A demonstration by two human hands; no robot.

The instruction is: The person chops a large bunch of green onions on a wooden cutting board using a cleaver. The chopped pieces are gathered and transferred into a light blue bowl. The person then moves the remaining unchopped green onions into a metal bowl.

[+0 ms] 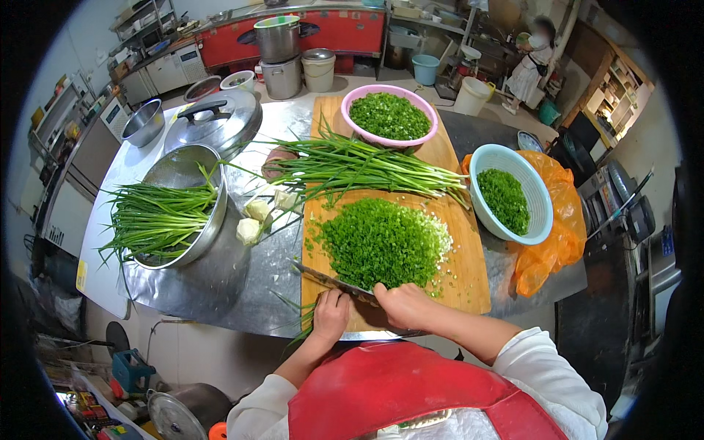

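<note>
My right hand point(407, 305) grips the handle of a kitchen knife point(333, 281), its blade pointing left along the near side of a pile of chopped scallions point(382, 242). Close to the blade, my left hand point(331, 314) holds scallions down on the wooden cutting board point(479, 291); their green tips point(306, 324) stick out to its left, while the rest is hidden under the hand. Beyond the pile, a bundle of whole scallions point(357, 168) lies across the board. A pink basin point(345, 113) of chopped scallions sits at the board's far end.
A light-blue plastic colander point(539, 192) with chopped scallions stands right, against an orange plastic bag point(558, 220). Left are a steel bowl point(221, 220) with whole scallions, pale vegetable pieces point(250, 231) and a pot lid point(236, 118). A person point(533, 60) stands in the background.
</note>
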